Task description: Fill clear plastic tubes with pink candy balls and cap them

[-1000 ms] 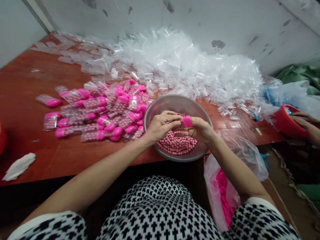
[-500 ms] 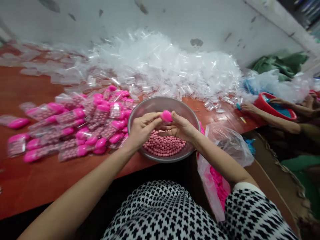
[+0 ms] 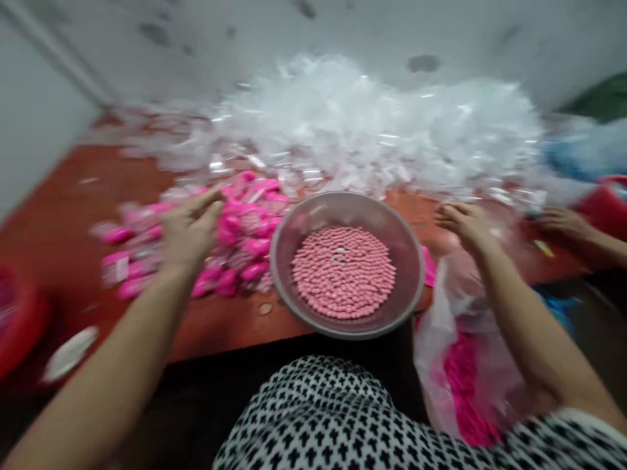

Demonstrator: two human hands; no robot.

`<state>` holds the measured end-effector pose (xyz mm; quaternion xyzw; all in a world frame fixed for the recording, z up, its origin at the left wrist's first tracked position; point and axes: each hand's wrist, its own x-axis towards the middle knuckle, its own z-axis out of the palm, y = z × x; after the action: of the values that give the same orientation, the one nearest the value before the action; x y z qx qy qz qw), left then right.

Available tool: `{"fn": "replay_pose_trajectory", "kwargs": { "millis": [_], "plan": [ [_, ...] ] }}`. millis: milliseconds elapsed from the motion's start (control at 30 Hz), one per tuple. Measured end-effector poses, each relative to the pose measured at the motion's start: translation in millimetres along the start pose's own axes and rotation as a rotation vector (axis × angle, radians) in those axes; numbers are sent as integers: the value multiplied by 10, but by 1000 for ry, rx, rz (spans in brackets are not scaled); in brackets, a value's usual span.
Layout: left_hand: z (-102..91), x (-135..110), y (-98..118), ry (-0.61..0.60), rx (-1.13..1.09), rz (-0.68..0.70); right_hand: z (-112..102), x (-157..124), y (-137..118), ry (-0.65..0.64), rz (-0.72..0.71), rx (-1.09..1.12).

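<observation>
The single head-worn camera looks forward and down from above the wearer's cross-patterned garment (image 3: 318, 418) at the lower edge, with the gray basin (image 3: 407, 261) near at mid-frame and the spotted wall (image 3: 369, 32) farther off along the top.

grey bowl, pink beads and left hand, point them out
Grey bowl (image 3: 345, 210): head view, far inner wall.
Pink beads (image 3: 345, 282): head view, middle of the pile.
Left hand (image 3: 188, 232): head view, back of hand.

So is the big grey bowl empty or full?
Partly full: pink beads lie inside the grey bowl, below its rim.
</observation>
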<state>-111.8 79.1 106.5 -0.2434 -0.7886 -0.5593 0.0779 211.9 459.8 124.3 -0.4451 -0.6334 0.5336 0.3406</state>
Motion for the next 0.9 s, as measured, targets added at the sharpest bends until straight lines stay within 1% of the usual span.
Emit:
{"fn": "replay_pose_trajectory", "kwargs": {
  "millis": [33,133,200,300,367,400,467,533,567,600,700,733,767,867,900],
  "plan": [
    [-19,30,-10,43,6,11,32,-5,39,-25,-8,-8],
    [-156,137,-95,47,119,29,179,-10,151,-105,-42,-71],
    [-269,136,-151,11,201,56,279,-40,179,-145,-52,-103],
    [-361,22,-197,-55,293,104,377,-139,125,-134,-79,-135],
    [-364,-52,-227,-132,350,168,412,-217,53,-118,-117,-156],
    [-354,-72,-250,-189,382,216,426,-256,16,-114,-138,-167],
    [-321,-72,-310,-320,449,317,454,-331,-55,-117,-175,-194],
    [-293,-42,-377,-421,495,382,486,-400,-112,-123,-209,-246],
    [-289,-28,-405,-441,501,393,501,-430,-135,-122,-226,-275],
    [-295,-19,-426,-432,499,393,514,-457,-152,-117,-244,-303],
    [-358,-55,-446,-316,498,373,536,-522,-186,-91,-324,-360],
    [-384,-85,-444,-310,517,378,541,-546,-197,-85,-359,-369],
    [-406,-121,-443,-334,544,392,551,-576,-212,-78,-393,-374],
    [-428,-225,-467,-476,627,419,633,-731,-296,-80,-472,-360],
    [-422,-251,-488,-491,647,413,680,-806,-339,-100,-490,-351]
  ]
}}
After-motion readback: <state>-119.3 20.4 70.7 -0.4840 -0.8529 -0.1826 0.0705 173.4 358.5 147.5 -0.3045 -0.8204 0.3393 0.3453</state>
